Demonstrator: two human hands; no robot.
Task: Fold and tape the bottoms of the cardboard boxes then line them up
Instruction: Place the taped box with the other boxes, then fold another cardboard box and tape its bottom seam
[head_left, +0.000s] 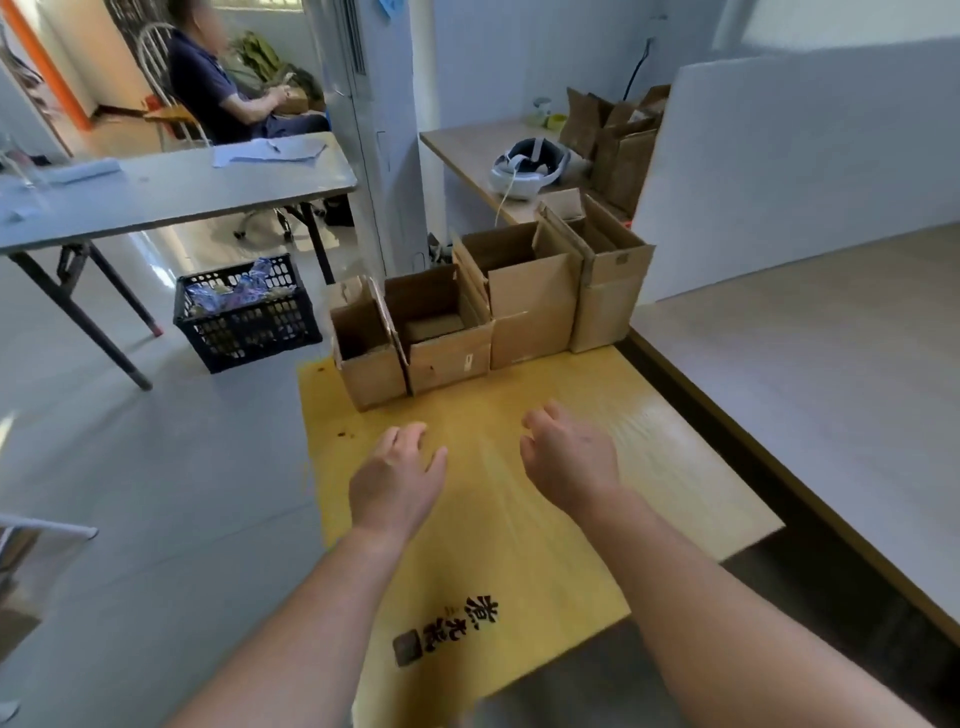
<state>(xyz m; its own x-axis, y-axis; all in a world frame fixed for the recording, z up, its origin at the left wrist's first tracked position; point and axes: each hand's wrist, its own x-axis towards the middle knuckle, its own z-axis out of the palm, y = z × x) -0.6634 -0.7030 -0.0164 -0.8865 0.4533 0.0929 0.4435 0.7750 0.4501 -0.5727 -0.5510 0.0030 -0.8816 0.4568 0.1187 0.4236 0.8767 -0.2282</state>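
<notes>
Brown cardboard boxes (483, 312), four of them, stand upright side by side along the far edge of the yellow wooden tabletop (519, 519). Left hand (395, 478) and right hand (569, 457) hover nearer, loosely curled, holding nothing. Lining-up looks largely done; no tape shows.

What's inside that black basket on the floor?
The black basket holds crumpled blue and white wrapping piled near its top. Whatever lies under that pile is covered; the wall's holes show too little to tell.

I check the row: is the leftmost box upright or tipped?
Upright: the leftmost box stands on the yellow table, open top facing up, its inside visible.
</notes>
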